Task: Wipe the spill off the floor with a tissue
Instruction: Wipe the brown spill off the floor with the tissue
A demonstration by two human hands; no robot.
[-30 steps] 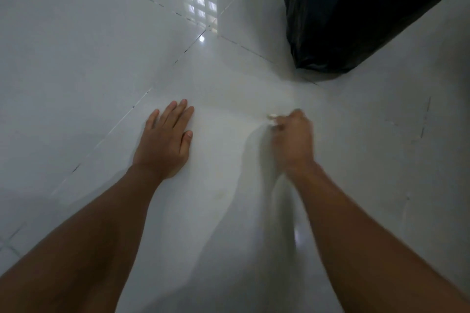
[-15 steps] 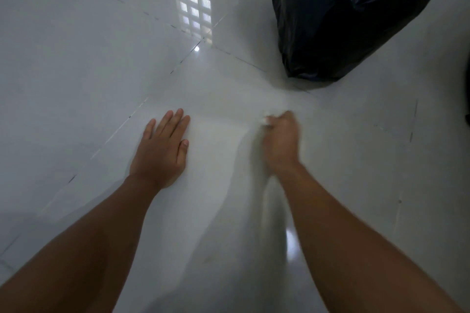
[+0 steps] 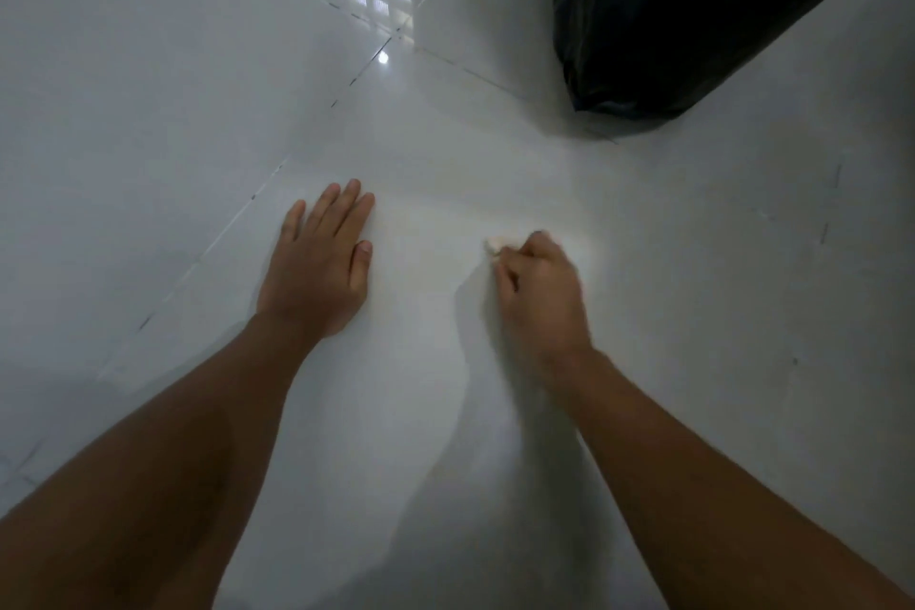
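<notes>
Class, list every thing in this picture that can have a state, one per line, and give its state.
left hand: open, flat on the floor, fingers together.
right hand: closed in a fist around the tissue.
tissue: wadded, only a small bit showing.
floor: glossy; no spill can be made out.
black bag: standing on the floor, crumpled.

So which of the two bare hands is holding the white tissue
The right hand, curled into a fist with a bit of crumpled white tissue poking out past its fingers. The left hand holds nothing; it lies flat, fingers extended, on the glossy white tiled floor.
</notes>
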